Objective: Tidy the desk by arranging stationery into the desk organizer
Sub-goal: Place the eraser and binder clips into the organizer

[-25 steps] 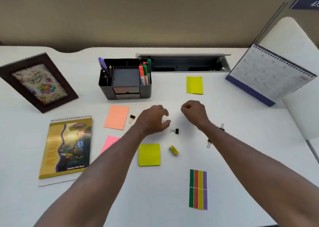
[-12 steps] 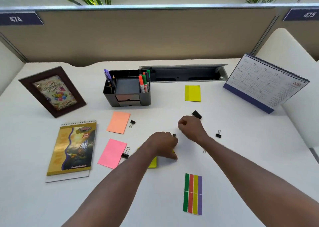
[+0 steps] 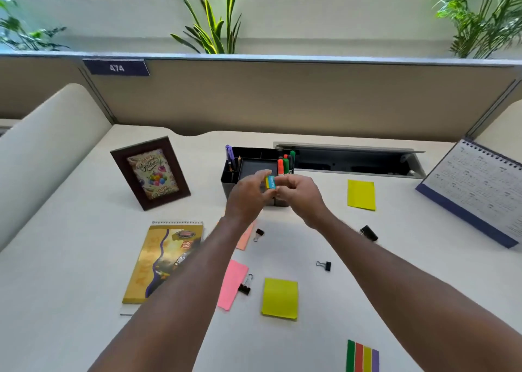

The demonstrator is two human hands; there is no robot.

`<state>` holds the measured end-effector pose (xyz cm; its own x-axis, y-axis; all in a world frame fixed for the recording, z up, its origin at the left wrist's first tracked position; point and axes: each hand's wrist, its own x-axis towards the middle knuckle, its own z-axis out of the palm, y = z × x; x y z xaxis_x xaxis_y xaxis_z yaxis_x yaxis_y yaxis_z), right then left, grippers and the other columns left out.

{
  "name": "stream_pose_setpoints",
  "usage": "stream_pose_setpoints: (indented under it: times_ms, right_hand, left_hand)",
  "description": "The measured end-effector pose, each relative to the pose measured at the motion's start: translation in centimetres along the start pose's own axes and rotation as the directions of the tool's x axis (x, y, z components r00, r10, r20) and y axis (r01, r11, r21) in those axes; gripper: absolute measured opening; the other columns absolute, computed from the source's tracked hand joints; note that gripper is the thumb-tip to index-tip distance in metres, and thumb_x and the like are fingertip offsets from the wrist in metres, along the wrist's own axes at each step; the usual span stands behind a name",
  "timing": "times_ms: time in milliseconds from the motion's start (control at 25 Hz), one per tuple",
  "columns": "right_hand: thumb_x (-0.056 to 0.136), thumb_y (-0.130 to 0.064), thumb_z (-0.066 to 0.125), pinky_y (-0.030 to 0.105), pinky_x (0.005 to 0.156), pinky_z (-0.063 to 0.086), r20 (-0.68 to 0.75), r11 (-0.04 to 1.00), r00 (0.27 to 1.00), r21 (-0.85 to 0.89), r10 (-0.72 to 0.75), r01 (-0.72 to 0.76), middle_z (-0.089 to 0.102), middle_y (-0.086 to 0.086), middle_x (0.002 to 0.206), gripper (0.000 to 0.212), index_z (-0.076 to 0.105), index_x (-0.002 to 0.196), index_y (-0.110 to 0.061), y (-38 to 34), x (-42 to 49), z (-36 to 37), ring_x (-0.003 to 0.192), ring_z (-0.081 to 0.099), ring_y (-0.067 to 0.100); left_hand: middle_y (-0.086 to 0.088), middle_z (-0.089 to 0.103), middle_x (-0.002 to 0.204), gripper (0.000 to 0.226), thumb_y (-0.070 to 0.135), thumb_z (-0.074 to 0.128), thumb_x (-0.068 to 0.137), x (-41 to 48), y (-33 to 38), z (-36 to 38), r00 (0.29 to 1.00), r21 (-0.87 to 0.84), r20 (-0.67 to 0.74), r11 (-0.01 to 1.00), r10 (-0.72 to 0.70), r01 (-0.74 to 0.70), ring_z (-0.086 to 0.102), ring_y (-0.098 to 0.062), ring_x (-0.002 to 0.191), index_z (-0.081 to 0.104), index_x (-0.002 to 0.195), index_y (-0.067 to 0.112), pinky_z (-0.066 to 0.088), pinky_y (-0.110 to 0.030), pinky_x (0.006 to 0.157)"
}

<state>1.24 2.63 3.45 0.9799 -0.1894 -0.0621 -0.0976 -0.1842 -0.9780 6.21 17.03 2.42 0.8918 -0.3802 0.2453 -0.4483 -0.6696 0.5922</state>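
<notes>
My left hand (image 3: pixel 248 199) pinches a small yellow and blue eraser (image 3: pixel 270 182) just in front of the black desk organizer (image 3: pixel 230 178). My right hand (image 3: pixel 300 196) is beside it with curled fingers, its fingertips close to the eraser; what it holds is hidden. The organizer holds purple pens (image 3: pixel 229 154) on its left and orange and green markers (image 3: pixel 285 163) on its right. Loose binder clips (image 3: pixel 324 265) lie on the white desk (image 3: pixel 70 258). Yellow sticky notes (image 3: pixel 280 298), a pink note (image 3: pixel 231 284) and an orange note (image 3: pixel 247 237) also lie there.
A framed birthday card (image 3: pixel 151 172) stands at the left, a spiral notepad (image 3: pixel 165 261) in front of it. A desk calendar (image 3: pixel 477 190) stands at the right. Another yellow note (image 3: pixel 361 195) and coloured flag strips (image 3: pixel 363 356) lie on the desk. An open cable tray (image 3: pixel 353 159) sits behind.
My left hand picked the eraser up from the desk and both hands rose toward the organizer. The camera tilted up.
</notes>
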Motion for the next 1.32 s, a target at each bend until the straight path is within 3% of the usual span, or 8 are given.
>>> stream_pose_setpoints:
  times_ms: [360, 520, 680, 800, 920, 1080, 1200, 1320]
  right_hand:
    - [0.079, 0.002, 0.056, 0.021, 0.074, 0.056, -0.04, 0.968, 0.996, -0.243, -0.077, 0.065, 0.076, 0.002, 0.084, 0.028, 0.076, 0.092, -0.013, -0.3, 5.8, 4.8, 0.079, 0.069, 0.008]
    - [0.08, 0.0, 0.052, 0.03, 0.071, 0.058, 0.0, 0.933, 0.995, -0.347, -0.102, 0.095, 0.073, 0.0, 0.079, 0.029, 0.074, 0.094, -0.013, 0.8, 6.3, 5.2, 0.072, 0.067, 0.008]
    - [0.085, -0.003, 0.053, 0.026, 0.078, 0.052, -0.386, 0.918, 0.89, -0.388, -0.244, 0.084, 0.069, 0.001, 0.087, 0.022, 0.072, 0.096, -0.005, 0.8, 4.2, 6.1, 0.079, 0.062, 0.014]
    - [0.087, -0.007, 0.053, 0.034, 0.069, 0.055, -0.542, 0.969, 0.806, 0.078, 0.239, -0.235, 0.067, 0.005, 0.074, 0.019, 0.069, 0.076, -0.006, 2.2, 1.8, 7.5, 0.065, 0.063, 0.021]
    - [0.091, -0.001, 0.053, 0.03, 0.058, 0.055, -0.126, 0.533, 0.693, 0.739, 0.71, -0.412, 0.059, 0.012, 0.066, 0.013, 0.061, 0.081, 0.0, 3.5, 1.7, 9.3, 0.057, 0.056, 0.021]
    - [0.091, 0.007, 0.044, 0.026, 0.056, 0.056, 0.071, 0.234, 0.722, 0.92, 0.688, -0.313, 0.055, 0.013, 0.067, 0.017, 0.056, 0.082, 0.0, 3.8, 3.1, 10.4, 0.058, 0.055, 0.019]
    - [0.09, 0.009, 0.042, 0.021, 0.05, 0.055, 0.094, 0.146, 0.746, 0.957, 0.659, -0.25, 0.054, 0.013, 0.071, 0.02, 0.055, 0.078, 0.0, 3.6, 3.5, 10.6, 0.06, 0.054, 0.017]
    - [0.092, 0.004, 0.045, 0.023, 0.063, 0.056, 0.117, 0.124, 0.772, 0.961, 0.625, -0.246, 0.063, 0.015, 0.079, 0.017, 0.062, 0.092, 0.003, 3.6, 3.2, 11.0, 0.071, 0.062, 0.018]
  left_hand:
    - [-0.019, 0.042, 0.148, 0.05, 0.032, 0.046, 0.1, 5.3, -6.2, 1.3, 0.974, 0.276, 0.193, 0.947, 0.115, -0.166, 0.048, -0.033, 0.127, 0.042, 0.143, 0.006, 0.043, -0.042, 0.098]
    - [-0.025, 0.042, 0.146, 0.052, 0.03, 0.049, 0.099, 5.2, -7.1, 2.0, 0.968, 0.308, 0.177, 0.924, 0.18, -0.228, 0.055, -0.036, 0.119, 0.044, 0.14, -0.001, 0.045, -0.044, 0.094]
    - [-0.018, 0.041, 0.149, 0.049, 0.024, 0.042, 0.1, 5.0, -6.8, 1.4, 0.978, 0.252, 0.137, 0.949, 0.16, -0.19, 0.05, -0.029, 0.129, 0.041, 0.143, 0.0, 0.045, -0.04, 0.099]
    - [-0.013, 0.046, 0.146, 0.051, 0.006, 0.045, 0.091, 4.2, -6.8, 0.7, 0.982, 0.221, 0.136, 0.962, 0.133, -0.161, 0.048, -0.025, 0.132, 0.043, 0.142, 0.003, 0.045, -0.036, 0.1]
    - [-0.013, 0.062, 0.127, 0.06, -0.001, 0.045, 0.083, 2.9, -6.8, 0.3, 0.987, 0.203, 0.113, 0.97, 0.111, -0.132, 0.06, -0.031, 0.11, 0.044, 0.142, 0.006, 0.051, -0.037, 0.082]
    - [-0.018, 0.068, 0.099, 0.074, 0.002, 0.046, 0.081, 2.4, -6.4, -0.1, 0.989, 0.169, 0.141, 0.983, 0.043, -0.067, 0.062, -0.035, 0.078, 0.025, 0.151, 0.011, 0.052, -0.043, 0.065]
    - [-0.016, 0.07, 0.1, 0.078, 0.005, 0.049, 0.081, 2.5, -6.3, -0.2, 0.989, 0.123, 0.148, 0.992, -0.006, -0.012, 0.062, -0.031, 0.073, 0.019, 0.153, 0.011, 0.053, -0.044, 0.065]
    - [-0.013, 0.07, 0.104, 0.073, 0.018, 0.054, 0.087, 2.5, -6.6, 0.0, 0.992, 0.107, 0.121, 0.994, 0.022, -0.035, 0.064, -0.026, 0.078, 0.021, 0.152, 0.01, 0.055, -0.042, 0.069]
